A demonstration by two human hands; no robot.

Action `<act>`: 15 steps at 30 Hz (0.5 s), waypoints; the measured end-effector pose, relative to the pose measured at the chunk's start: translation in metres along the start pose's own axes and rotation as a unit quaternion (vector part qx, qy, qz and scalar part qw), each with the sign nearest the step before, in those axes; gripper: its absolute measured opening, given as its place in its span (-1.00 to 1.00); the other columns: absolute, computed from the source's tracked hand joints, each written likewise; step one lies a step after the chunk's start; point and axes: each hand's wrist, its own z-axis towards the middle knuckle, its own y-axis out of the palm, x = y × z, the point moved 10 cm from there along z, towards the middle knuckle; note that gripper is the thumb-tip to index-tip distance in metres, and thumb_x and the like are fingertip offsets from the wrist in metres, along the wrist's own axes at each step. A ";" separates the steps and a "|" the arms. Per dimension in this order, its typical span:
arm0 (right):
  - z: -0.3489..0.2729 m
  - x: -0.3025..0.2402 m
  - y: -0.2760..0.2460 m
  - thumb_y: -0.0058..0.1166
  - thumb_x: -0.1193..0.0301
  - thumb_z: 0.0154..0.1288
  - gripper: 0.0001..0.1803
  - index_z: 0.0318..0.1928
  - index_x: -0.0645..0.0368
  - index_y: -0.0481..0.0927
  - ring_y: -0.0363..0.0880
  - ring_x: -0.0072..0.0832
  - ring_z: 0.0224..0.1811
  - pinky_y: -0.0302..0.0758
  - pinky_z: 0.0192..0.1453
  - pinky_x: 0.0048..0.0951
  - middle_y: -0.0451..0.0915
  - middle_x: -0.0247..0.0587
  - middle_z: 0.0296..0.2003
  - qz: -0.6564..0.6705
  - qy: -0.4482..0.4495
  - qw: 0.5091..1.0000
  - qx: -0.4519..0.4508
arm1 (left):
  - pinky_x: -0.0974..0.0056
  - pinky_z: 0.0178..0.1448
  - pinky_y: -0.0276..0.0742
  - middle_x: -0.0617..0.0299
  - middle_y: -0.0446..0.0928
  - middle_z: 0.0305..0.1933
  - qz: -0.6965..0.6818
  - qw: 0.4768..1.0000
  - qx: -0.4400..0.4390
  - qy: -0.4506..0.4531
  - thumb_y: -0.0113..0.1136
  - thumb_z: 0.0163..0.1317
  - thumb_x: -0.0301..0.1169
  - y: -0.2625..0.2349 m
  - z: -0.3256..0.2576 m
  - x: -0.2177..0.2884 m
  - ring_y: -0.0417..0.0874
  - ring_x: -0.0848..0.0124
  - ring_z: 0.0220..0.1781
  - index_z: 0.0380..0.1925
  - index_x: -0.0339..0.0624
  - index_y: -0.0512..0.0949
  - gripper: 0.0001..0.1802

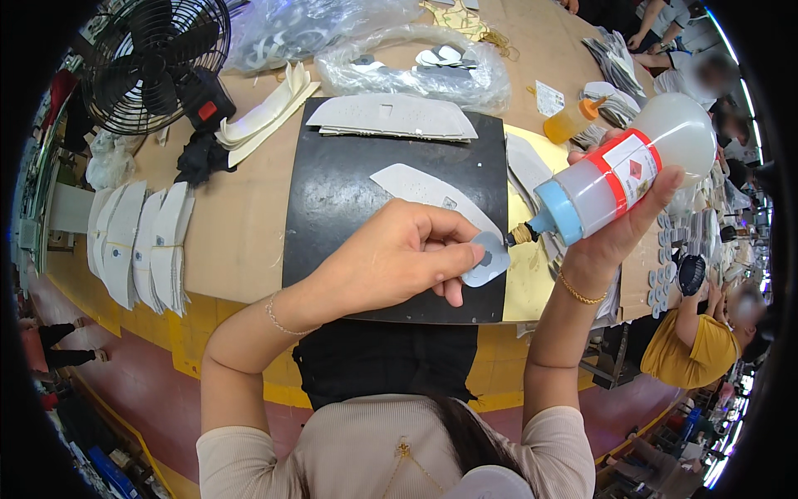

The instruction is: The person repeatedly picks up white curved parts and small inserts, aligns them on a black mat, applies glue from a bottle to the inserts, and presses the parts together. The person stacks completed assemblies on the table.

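Note:
My left hand (397, 254) pinches a small pale blue-grey rounded patch (487, 259) over the black mat (332, 208). My right hand (625, 218) grips a translucent glue bottle (619, 179) with a red band and a blue neck, tilted down to the left. Its brown nozzle tip (517, 236) touches the edge of the patch. A grey curved cut piece (424, 190) lies flat on the mat just beyond my left hand.
A stack of grey cut pieces (391, 116) lies at the mat's far edge. White pieces (137, 241) are stacked at the left; a black fan (150, 62) stands behind them. Plastic bags (416, 66), an orange bottle (569, 121) and other workers (694, 337) surround the table.

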 end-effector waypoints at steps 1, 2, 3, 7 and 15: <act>0.000 -0.001 0.001 0.09 -0.26 0.36 -0.21 0.13 0.28 0.45 0.71 -0.37 -0.28 0.75 -0.18 -0.23 0.66 -0.05 -0.16 -0.003 -0.002 1.000 -0.002 | 0.45 -0.29 0.59 0.17 0.68 -0.29 0.000 1.000 -0.001 0.000 0.26 0.41 -0.41 0.000 0.000 0.000 0.71 0.48 -0.41 -0.11 -0.42 0.67 -0.76; -0.001 -0.001 0.002 0.09 -0.26 0.35 -0.21 0.13 0.28 0.45 0.71 -0.37 -0.28 0.75 -0.18 -0.24 0.66 -0.05 -0.16 -0.004 -0.003 1.000 -0.004 | 0.45 -0.30 0.59 0.17 0.68 -0.28 0.000 1.000 0.001 -0.001 0.26 0.41 -0.41 0.000 0.000 0.000 0.71 0.48 -0.41 -0.11 -0.42 0.67 -0.76; -0.001 -0.001 0.003 0.08 -0.26 0.36 -0.21 0.13 0.28 0.46 0.71 -0.36 -0.28 0.75 -0.17 -0.23 0.66 -0.05 -0.15 -0.003 -0.003 1.000 -0.005 | 0.45 -0.30 0.59 0.17 0.68 -0.28 0.000 1.000 0.002 -0.002 0.26 0.41 -0.41 0.000 -0.001 0.000 0.71 0.48 -0.42 -0.11 -0.43 0.67 -0.76; 0.000 -0.002 0.003 0.07 -0.27 0.36 -0.21 0.11 0.29 0.47 0.73 -0.35 -0.29 0.76 -0.16 -0.22 0.65 -0.05 -0.14 -0.010 -0.003 1.000 -0.012 | 0.45 -0.31 0.59 0.17 0.67 -0.28 -0.007 1.000 0.002 -0.006 0.26 0.41 -0.41 0.000 -0.001 -0.001 0.71 0.48 -0.42 -0.11 -0.43 0.66 -0.75; -0.005 -0.010 0.004 0.06 -0.36 0.28 -0.09 0.14 0.32 0.46 0.75 -0.29 -0.30 0.78 -0.23 -0.23 0.63 -0.03 -0.10 -0.068 -0.025 0.997 -0.014 | 0.45 -0.31 0.58 0.17 0.67 -0.31 0.001 1.000 0.011 -0.015 0.27 0.40 -0.41 -0.002 0.000 -0.001 0.70 0.48 -0.44 -0.15 -0.42 0.66 -0.77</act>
